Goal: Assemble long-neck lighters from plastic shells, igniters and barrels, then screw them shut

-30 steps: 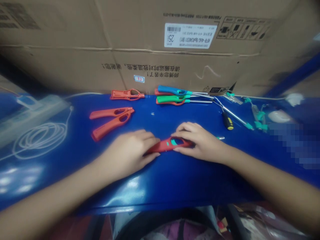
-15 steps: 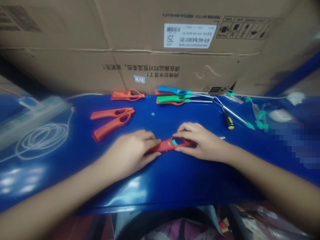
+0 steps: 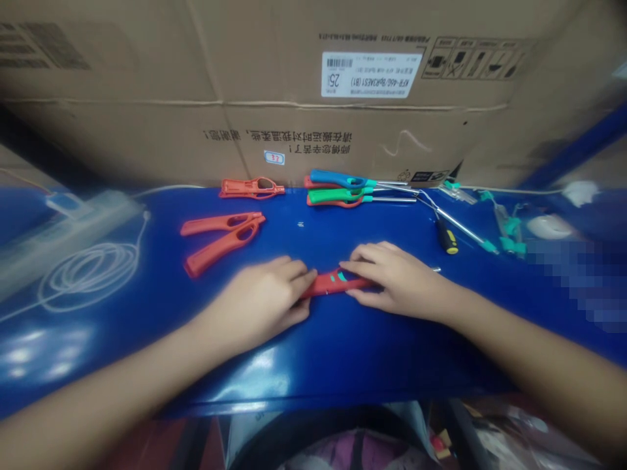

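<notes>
The left hand (image 3: pixel 272 294) and right hand (image 3: pixel 392 281) grip opposite ends of a red lighter handle (image 3: pixel 326 284) above a blue tabletop (image 3: pixel 353 356). Left of this handle lie two red shells (image 3: pixel 215 253); beyond it, a blue lighter (image 3: pixel 334 177) and green lighter (image 3: pixel 329 195); beyond it rightward, a black-and-yellow screwdriver (image 3: pixel 447 237).

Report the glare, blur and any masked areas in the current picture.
Head view: white glare on the blue tabletop, near its front edge and at far left; head view: coiled white cable smeared, box label clearer; head view: left hand and right hand slightly soft around the red handle; head view: pixelated patch at right hides detail.
</notes>
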A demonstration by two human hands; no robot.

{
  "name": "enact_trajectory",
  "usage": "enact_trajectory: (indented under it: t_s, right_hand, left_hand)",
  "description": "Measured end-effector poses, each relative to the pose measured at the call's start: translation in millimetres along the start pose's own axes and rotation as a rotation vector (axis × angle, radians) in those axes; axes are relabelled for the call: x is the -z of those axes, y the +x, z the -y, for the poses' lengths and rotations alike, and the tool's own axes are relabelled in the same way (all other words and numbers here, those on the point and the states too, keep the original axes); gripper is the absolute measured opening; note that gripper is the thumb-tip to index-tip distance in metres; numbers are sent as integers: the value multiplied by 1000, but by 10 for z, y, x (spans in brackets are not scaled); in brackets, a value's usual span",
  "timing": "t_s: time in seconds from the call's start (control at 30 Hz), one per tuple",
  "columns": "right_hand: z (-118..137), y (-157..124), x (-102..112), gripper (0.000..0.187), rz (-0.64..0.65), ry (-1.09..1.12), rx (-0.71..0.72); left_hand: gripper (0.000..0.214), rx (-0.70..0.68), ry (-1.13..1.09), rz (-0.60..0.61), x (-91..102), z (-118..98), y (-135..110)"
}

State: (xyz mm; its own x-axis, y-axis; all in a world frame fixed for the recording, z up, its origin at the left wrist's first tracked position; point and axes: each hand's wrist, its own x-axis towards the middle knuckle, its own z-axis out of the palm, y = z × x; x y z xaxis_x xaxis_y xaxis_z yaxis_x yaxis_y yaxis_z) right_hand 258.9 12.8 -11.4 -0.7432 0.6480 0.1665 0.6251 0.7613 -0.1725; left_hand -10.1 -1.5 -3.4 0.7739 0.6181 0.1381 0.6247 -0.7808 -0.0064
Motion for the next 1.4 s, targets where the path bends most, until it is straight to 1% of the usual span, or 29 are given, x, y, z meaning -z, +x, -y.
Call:
enact_trajectory:
  t_s: [0.17,0.3,0.43,0.6,0.67,0.8,0.87,1.0,1.1,1.2,1.3,1.4]
  right_hand:
    - [-26,-15,15,34,-70,-137,103]
    - [-32,-24,28,31,-142,-146,121]
    - [-40,-31,45,29,-131,-120,121]
    - [-35,-32,60,30,-103,-126,144]
    - [-26,-28,70,29,-80,-104,124]
    - [-21,-27,101,21,-30,47,19]
    - [-27,-27,118,17,-11,90,-8]
    - [-40,-19,137,10,25,78,-31]
    - [-54,-16,131,14,39,74,-33]
    - [-72,-25,123,16,26,103,-32]
    - [-74,-33,132,15,-16,138,-42]
    - [-67,-36,160,13,-72,146,-65]
  left_hand:
    - [39,-13,20,-28,-39,25,17]
    - [35,0,-34,-72,-65,63,34]
    - [34,-9,-77,-100,-80,89,38]
    - [33,2,-106,-94,-80,85,40]
    - [32,11,-113,-87,-73,82,44]
    - [31,29,-127,-83,-67,82,47]
    - [32,37,-145,-83,-70,88,47]
    - [33,44,-216,-70,-75,99,50]
    - [34,55,-261,-51,-72,102,56]
    - [32,71,-294,-41,-72,100,61]
    - [31,102,-334,-46,-77,98,62]
    - [37,132,-372,-66,-88,101,59]
